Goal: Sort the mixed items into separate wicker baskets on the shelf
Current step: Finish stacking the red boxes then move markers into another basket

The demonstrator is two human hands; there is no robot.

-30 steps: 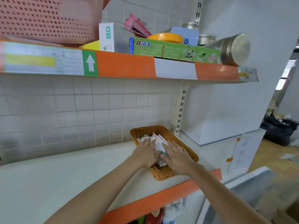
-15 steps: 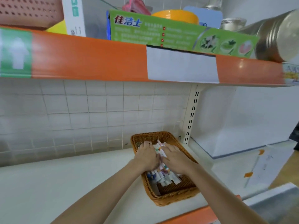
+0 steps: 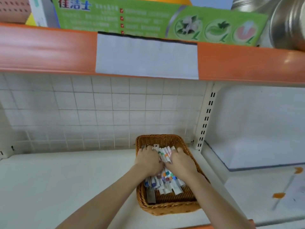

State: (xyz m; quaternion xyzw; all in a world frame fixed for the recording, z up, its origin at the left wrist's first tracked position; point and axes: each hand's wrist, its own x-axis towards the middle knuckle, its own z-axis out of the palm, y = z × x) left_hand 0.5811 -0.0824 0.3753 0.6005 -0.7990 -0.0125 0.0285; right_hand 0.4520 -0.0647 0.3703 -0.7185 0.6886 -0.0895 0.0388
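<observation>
White tiles (image 3: 102, 113) backed the shelf (image 3: 66, 182) where I worked, with a slotted upright (image 3: 207, 118) standing at the right end of the tiling and a pale wall panel (image 3: 257, 123) beyond it. My basket (image 3: 168, 209) sat on the white shelf just left of that upright, its far rim close to the tiles. A bundle of markers (image 3: 165, 179) lay lengthwise inside it, white barrels with coloured bands and caps, their near ends short of the front wall so that some bare wicker floor showed there. My left hand (image 3: 148, 160) lay palm down on the left half of the bundle, and my right hand (image 3: 180, 161) lay on the right half, the two nearly touching at the middle. On both hands my fingers (image 3: 179, 150) were bent down over the far ends of the markers, pressing on them; I could not tell whether they closed round any single one. A grey flat piece (image 3: 151, 196) lay in the basket's near left corner beside the markers. Overhead ran an orange shelf edge (image 3: 247, 63) with a white label (image 3: 146, 57), and above it sat a green box (image 3: 148, 20) and a metal tin (image 3: 288, 23). Orange marks (image 3: 279, 195) dotted the white surface to the right.
</observation>
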